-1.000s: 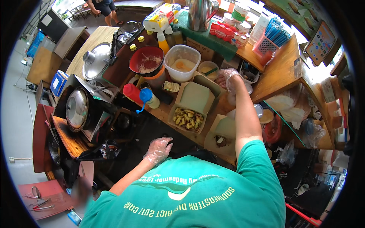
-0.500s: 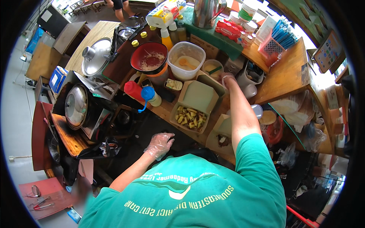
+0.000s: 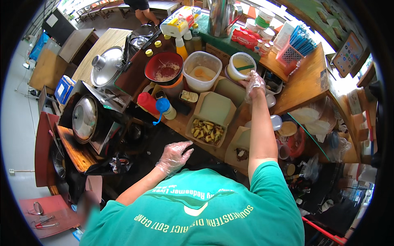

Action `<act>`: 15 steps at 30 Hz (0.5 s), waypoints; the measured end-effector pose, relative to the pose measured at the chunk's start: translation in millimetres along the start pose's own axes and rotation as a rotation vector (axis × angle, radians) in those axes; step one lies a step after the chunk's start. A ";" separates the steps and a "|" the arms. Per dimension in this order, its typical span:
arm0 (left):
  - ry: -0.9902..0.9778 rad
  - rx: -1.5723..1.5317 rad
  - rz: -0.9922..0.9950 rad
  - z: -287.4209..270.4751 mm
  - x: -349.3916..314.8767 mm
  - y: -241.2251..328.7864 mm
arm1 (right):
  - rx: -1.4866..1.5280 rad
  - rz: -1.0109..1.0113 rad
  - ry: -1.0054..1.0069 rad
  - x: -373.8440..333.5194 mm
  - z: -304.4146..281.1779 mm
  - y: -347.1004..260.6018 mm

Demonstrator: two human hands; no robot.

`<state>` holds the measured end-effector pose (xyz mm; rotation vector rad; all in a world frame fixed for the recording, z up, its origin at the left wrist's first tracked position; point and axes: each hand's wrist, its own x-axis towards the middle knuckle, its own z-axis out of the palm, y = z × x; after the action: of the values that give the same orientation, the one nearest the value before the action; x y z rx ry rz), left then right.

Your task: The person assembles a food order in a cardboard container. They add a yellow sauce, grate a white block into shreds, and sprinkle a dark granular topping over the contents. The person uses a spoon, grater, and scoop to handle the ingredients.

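Lifted and tilted since half a second ago, the round tub (image 3: pixel 232 73) has come up off the bench (image 3: pixel 175 125) in my right hand (image 3: pixel 255 85), above its far right part. My gloved right fingers bend closed over its near rim; I cannot tell where the thumb sits. My gloved left hand (image 3: pixel 174 158) hangs half open and empty, just off the near edge.

Two cardboard boxes lie open along that edge, the left box (image 3: pixel 214 107) with chopped yellow-brown pieces, the right box (image 3: pixel 242 138) with a small dark and white portion. One square tub (image 3: pixel 200 85) stands farther back, one red-lined bowl (image 3: pixel 154 70) to its left, two squeeze bottles nearer the left end: a red bottle (image 3: pixel 147 102) and a blue-capped bottle (image 3: pixel 168 112).

One steel pitcher (image 3: pixel 221 18) rises past the far edge. My right forearm crosses the near edge, partly blocking the right box. Smallest are one orange spoon (image 3: pixel 201 73) in the square tub and one green-handled utensil (image 3: pixel 247 67) in the round one.
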<state>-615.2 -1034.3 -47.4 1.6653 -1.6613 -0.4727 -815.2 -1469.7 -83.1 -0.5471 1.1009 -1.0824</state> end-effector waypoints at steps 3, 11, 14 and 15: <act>0.031 -0.057 -0.106 -18.7 31.8 22.8 | 0.104 -0.062 -0.036 -33.3 9.5 -27.7; 0.287 -0.126 0.170 -72.1 169.6 88.0 | 0.040 -0.165 -0.150 -137.8 -6.6 -63.0; 0.192 0.091 0.354 -63.9 200.6 115.2 | 0.078 -0.196 -0.385 -191.6 -37.1 -30.7; 0.030 0.235 0.305 -56.6 208.4 120.7 | 0.113 -0.163 -0.409 -206.9 -44.7 -18.2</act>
<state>-639.1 -1211.2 123.8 1.5319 -1.9659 -0.1063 -874.1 -1285.0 3.8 -0.7396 0.6435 -1.1044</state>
